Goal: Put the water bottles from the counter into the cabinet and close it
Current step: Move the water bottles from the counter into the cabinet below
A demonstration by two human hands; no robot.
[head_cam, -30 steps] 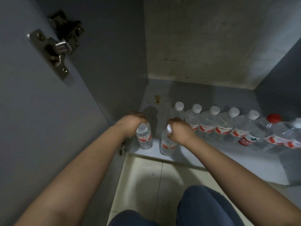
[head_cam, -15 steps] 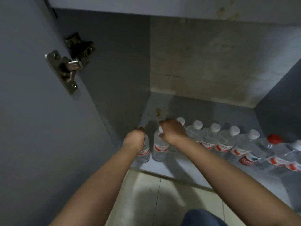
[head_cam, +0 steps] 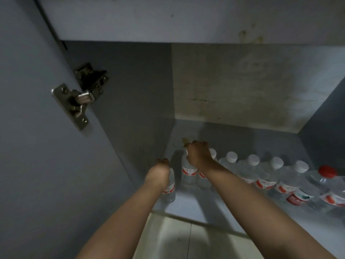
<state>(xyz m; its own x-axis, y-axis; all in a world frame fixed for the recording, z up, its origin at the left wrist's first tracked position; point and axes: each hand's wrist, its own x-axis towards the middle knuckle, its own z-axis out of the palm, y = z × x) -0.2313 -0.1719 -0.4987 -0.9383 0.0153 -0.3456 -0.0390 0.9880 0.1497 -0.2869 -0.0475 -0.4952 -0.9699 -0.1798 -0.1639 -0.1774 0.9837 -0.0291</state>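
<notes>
**Two bottles held at the cabinet's left end**

Pale floor tiles (head_cam: 173, 240) meet the grey cabinet floor (head_cam: 201, 208). The left hand (head_cam: 158, 172) grips one bottle (head_cam: 169, 191) from above; the right hand (head_cam: 198, 155) grips the next bottle (head_cam: 188, 174), joining a row of bottles (head_cam: 261, 174). Behind: stained back wall (head_cam: 242, 86); left, open door (head_cam: 37, 146) with hinge (head_cam: 80, 98).

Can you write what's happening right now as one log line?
left hand: holds bottle | right hand: holds second bottle | cabinet door: open
</notes>
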